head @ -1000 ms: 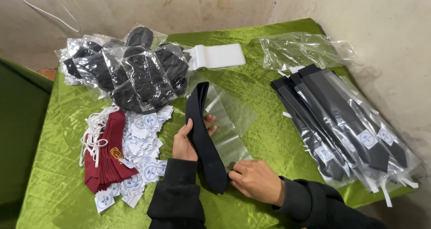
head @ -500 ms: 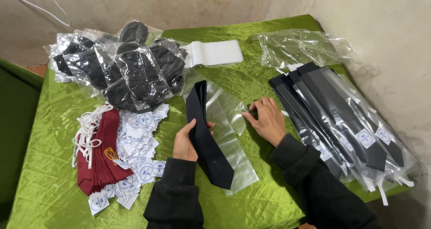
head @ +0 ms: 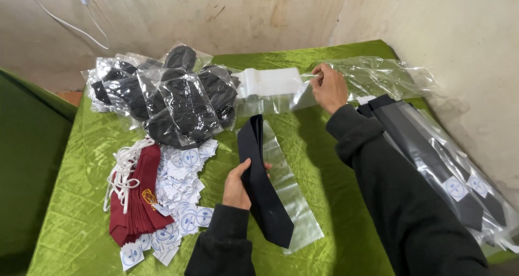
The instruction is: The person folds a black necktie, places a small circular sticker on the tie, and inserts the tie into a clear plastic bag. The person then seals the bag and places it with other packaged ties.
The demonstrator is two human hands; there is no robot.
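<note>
Left hand (head: 238,183) gripping black tie (head: 261,184), right hand (head: 328,87) outstretched

Soft daylight, sharp focus; glare on plastic bags (head: 378,76), faint shadows.

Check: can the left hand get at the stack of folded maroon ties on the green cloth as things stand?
Probably not freely: the left hand is gripping a black tie. The maroon ties lie close beside it with nothing between, so it could reach once it lets go.

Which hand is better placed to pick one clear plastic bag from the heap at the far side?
Right. The right hand already touches the heap of clear plastic bags, while the left hand holds the folded black fabric necktie.
</note>
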